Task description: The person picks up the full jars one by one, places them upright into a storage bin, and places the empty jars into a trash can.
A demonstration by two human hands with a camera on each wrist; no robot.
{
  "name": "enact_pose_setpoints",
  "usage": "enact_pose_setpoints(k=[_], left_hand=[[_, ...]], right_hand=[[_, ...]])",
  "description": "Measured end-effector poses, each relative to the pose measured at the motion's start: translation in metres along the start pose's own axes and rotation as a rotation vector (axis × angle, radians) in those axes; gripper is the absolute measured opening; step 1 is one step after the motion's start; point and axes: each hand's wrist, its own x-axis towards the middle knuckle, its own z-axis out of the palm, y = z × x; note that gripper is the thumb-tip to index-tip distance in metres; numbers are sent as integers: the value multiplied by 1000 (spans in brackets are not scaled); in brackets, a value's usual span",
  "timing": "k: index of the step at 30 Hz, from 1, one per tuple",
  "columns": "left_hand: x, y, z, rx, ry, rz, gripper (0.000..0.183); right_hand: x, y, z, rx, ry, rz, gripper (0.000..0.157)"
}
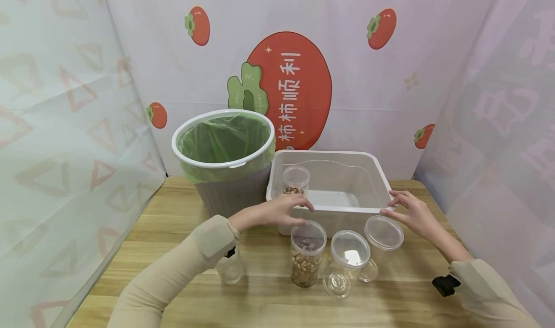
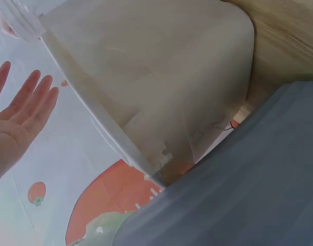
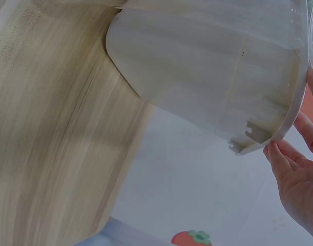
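Observation:
A white plastic tub (image 1: 381, 174) stands at the back of the table. My right hand (image 1: 412, 215) pinches its rim at the front right corner, thumb and fingers on the edge, also visible in the right wrist view. My left hand (image 1: 279, 210) hovers by the tub's front rim, its extended fingers empty in the left wrist view. Just below it stands a clear lidded jar of nuts (image 1: 305, 268). Inside the tub at the left is another jar of nuts (image 1: 296, 178), partly hidden by the left hand. Two clear jars without visible contents, one nearer (image 1: 347, 260) and one farther right (image 1: 383, 234), stand before the tub.
A grey bin (image 1: 234, 190) with a green liner (image 1: 225, 140) stands left of the tub, close against it. Another clear container (image 1: 231, 269) sits partly under the left sleeve. Patterned cloth walls (image 1: 355, 87) enclose the wooden table (image 1: 260, 304) at the back and sides.

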Motion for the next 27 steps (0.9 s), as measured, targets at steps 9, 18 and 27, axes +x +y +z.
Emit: enact_pose_setpoints(k=[9,18,27], left_hand=[[-6,10,12,-44,-101,-22,34],[-11,14,25,-71,-187,-53,44],[-15,18,31,-57,-192,-89,57]], right_hand=[[0,1,0,6,-12,16,21],[-1,2,-1,14,-23,23,21],[-1,4,1,8,-15,12,20]])
